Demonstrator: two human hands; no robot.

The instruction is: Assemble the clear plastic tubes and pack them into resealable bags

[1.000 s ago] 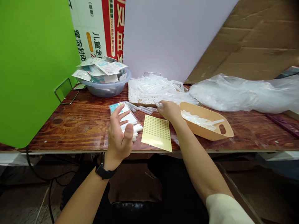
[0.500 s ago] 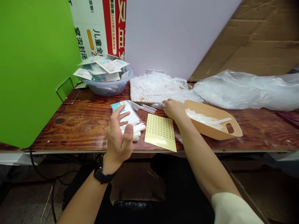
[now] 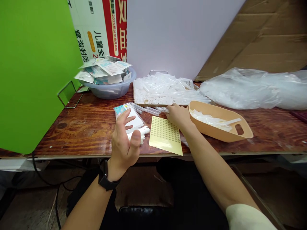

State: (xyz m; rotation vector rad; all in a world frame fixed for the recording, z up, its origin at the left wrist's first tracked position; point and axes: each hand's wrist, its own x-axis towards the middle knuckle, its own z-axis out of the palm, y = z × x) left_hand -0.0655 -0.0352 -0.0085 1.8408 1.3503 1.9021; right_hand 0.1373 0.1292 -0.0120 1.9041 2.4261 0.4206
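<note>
Clear plastic makes up the slim tubes [image 3: 152,111] lying on the tabletop [image 3: 59,140], just in front of the shallow tray [image 3: 153,105] and beyond the yellow sticker sheet [image 3: 165,135]. Your right hand [image 3: 177,116] is at the right end of that row, its fingertips down among the tubes; your knuckles hide the grip, so you cannot tell from here whether it has closed on any. Your left hand [image 3: 124,143] is held up with fingers loosely spread and thumb apart, nothing visible in it, near the card packs [image 3: 136,123] and the small pile of white strips [image 3: 145,130].

Expect these tubes to be very light and fairly stiff, with a smooth wall that probably slips and rolls under a dry fingertip. Take each at mid-length, between thumb and 1 or 2 fingers, and press gently: a hard pinch could dent or crack a thin wall. If you gather several, square their ends first, or the outer ones may slide free. Keep your wrist clear of the beige basket [image 3: 216,135], which sits just beside it, and of the sticker sheet, which is thin enough to shift or crease under a dragging forearm.
</note>
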